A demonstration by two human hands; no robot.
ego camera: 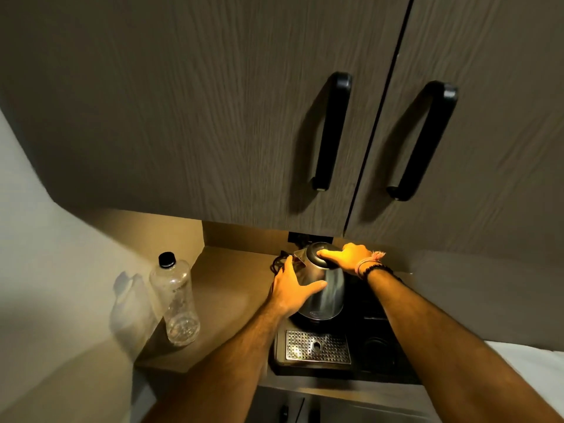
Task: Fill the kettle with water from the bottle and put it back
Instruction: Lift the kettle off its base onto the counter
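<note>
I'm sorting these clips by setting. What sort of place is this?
Probably a small tea or coffee nook, perhaps in a hotel room or kitchenette. A steel electric kettle stands on a black tray with a perforated drip grate, on a narrow counter under wood-grain cabinets, beside a clear plastic bottle.

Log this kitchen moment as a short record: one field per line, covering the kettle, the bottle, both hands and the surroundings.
kettle: steel kettle, upright on a black tray with a perforated metal grate
lid: dark lid, appears shut
left hand: left hand pressed flat on the kettle's side
right hand: right hand on the lid, bracelets at the wrist
bottle: clear plastic bottle, black cap on, upright on the counter, left of the kettle and apart from it; looks nearly empty
above: wooden cabinet doors with black handles
</note>
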